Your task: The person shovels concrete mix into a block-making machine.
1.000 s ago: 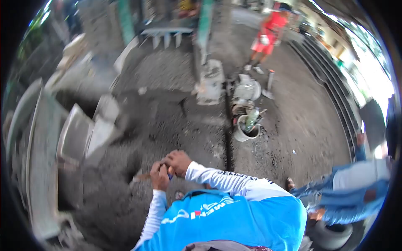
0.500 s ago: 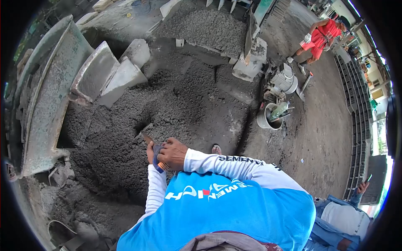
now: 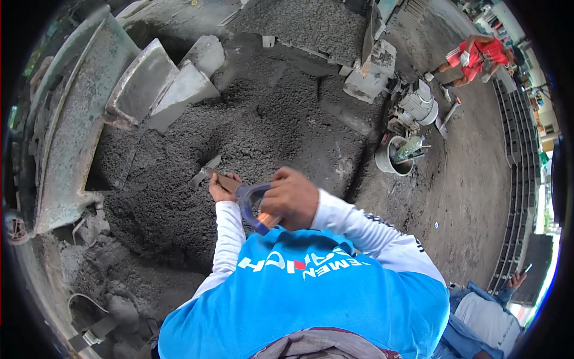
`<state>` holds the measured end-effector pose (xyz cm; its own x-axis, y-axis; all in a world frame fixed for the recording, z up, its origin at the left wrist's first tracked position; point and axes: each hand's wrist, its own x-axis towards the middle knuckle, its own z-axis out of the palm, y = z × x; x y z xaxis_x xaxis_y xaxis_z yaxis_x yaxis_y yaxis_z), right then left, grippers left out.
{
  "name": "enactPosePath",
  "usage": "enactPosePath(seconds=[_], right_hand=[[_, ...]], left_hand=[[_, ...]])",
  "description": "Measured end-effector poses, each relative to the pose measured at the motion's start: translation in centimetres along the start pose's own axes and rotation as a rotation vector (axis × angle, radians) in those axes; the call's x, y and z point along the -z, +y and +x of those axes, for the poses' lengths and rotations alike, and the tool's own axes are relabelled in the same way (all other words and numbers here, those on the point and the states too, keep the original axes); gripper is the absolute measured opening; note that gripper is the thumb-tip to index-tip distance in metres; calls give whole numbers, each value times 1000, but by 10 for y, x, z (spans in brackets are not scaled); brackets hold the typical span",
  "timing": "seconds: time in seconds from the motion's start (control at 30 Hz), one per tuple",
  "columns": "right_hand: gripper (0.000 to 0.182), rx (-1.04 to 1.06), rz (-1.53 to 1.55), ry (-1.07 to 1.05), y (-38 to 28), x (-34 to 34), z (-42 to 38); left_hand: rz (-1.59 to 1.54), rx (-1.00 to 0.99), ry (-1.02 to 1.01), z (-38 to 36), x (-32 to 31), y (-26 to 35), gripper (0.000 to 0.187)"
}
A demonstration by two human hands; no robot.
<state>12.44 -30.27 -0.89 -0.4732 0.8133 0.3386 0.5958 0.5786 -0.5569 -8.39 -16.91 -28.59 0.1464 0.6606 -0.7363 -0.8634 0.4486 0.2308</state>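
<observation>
My left hand (image 3: 223, 187) is wrapped around the shaft of a shovel (image 3: 232, 182), low down near the blade. The shovel's blade (image 3: 204, 172) lies against dark, damp concrete mix (image 3: 170, 170), its edge partly sunk in it. At the top end is a blue D-shaped handle (image 3: 246, 206) with an orange grip, close in front of my chest. Closed around that grip is my right hand (image 3: 292, 198); part of the orange shows below the fingers.
Large metal chutes (image 3: 84, 128) stand at left. A grey motor (image 3: 417, 105) and a bucket (image 3: 394, 157) with a bottle are at right. A person in red (image 3: 481, 54) stands beyond, near stacked blocks (image 3: 519, 137). Another person (image 3: 487, 317) holds a phone, lower right.
The shovel's handle has swung right and nearer to me with my right hand, and my hands are farther apart. The view has shifted slightly. The person in red has bent lower.
</observation>
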Motion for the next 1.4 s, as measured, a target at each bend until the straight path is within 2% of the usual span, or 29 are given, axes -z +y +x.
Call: enactPosePath(seconds=[0.07,0.13,0.17,0.27,0.33,0.47,0.5,0.57,0.6,0.63,0.7,0.8,0.87,0.9,0.93,1.0,1.03,1.1,1.13,1.17,1.2,1.23,1.3,1.4], right_hand=[[30,-4,-3,7,6,37,-7],[33,-38,121,89,15,62,-21],[35,-61,152,92,22,69,-29],[40,-189,289,75,38,78,-50],[43,-344,442,21,43,79,-61],[41,-287,528,61,70,66,-88],[40,-286,536,58,67,74,-90],[39,-262,575,74,78,77,-102],[39,-251,591,84,83,79,-108],[43,-423,552,-4,75,98,-111],[41,-404,626,35,88,101,-132],[37,-383,583,96,110,109,-166],[33,-422,510,101,129,119,-192],[24,-437,549,138,142,119,-208],[23,-471,571,193,152,118,-224],[29,-540,611,306,170,119,-253],[49,-852,741,263,174,123,-270],[56,-1140,838,288,204,108,-319],[53,-1280,1024,389,227,82,-351],[43,-1316,1207,560,231,71,-365],[29,-1390,1207,657,228,68,-369],[18,-1493,1251,782,230,58,-379],[17,-1653,1285,891,242,28,-402],[12,-1687,1502,1012,266,-18,-432]], left_hand=[[-77,13,-7,5,2,4,29],[-148,-28,33,2,-2,7,29],[-200,-53,-38,12,14,8,27],[-253,-61,93,14,47,4,26],[-205,-19,148,21,82,-5,26],[224,-103,385,2,133,-46,32],[219,-39,404,-8,138,-57,36],[410,-121,440,-16,160,-82,43],[404,-103,464,-15,168,-90,44],[397,-86,486,-13,176,-99,46],[251,-12,548,-8,178,-119,48],[316,-70,591,-14,149,-152,51],[323,-92,467,-10,122,-167,52],[329,-128,412,-2,114,-167,51],[336,-163,362,2,108,-171,51],[114,-135,330,15,73,-182,43],[18,-103,303,28,62,-182,42],[-53,-93,322,20,-2,-199,34],[-65,-31,280,32,-13,-208,35],[-78,30,239,46,-20,-215,35],[-90,90,198,59,-29,-222,36],[-30,132,253,59,-53,-234,37],[54,258,271,70,-89,-256,34],[200,370,266,139,-104,-283,32]])
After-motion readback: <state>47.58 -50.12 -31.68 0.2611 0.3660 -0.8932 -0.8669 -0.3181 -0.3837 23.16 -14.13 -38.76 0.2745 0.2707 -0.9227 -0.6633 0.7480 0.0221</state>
